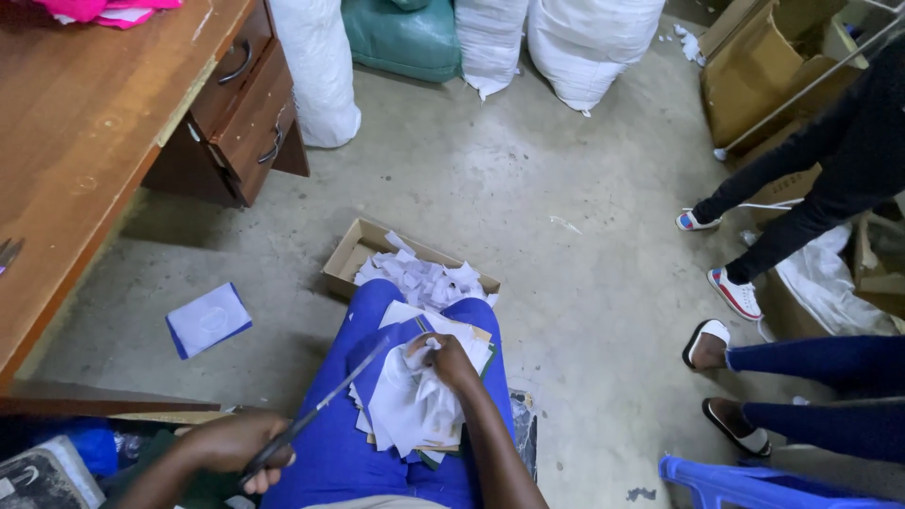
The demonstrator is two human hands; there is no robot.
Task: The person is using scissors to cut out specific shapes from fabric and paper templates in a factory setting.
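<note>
I sit with a stack of white cut pieces (415,405) on my lap, over blue trousers. My right hand (451,361) pinches the top of one white piece at the stack's upper edge. My left hand (236,445) grips the handles of long scissors (330,398) low on the left. The blades point up and right toward the held piece, their tip close to my right hand. Just beyond my knees on the floor stands a low cardboard box (351,251), which holds several white scraps (419,278).
A wooden desk (85,123) with drawers (255,104) fills the left. White sacks (589,38) and a green sack (405,38) line the far wall. A blue-and-white packet (208,320) lies on the concrete floor. Other people's legs (801,377), cardboard boxes (754,75) and a blue plastic chair (745,481) crowd the right.
</note>
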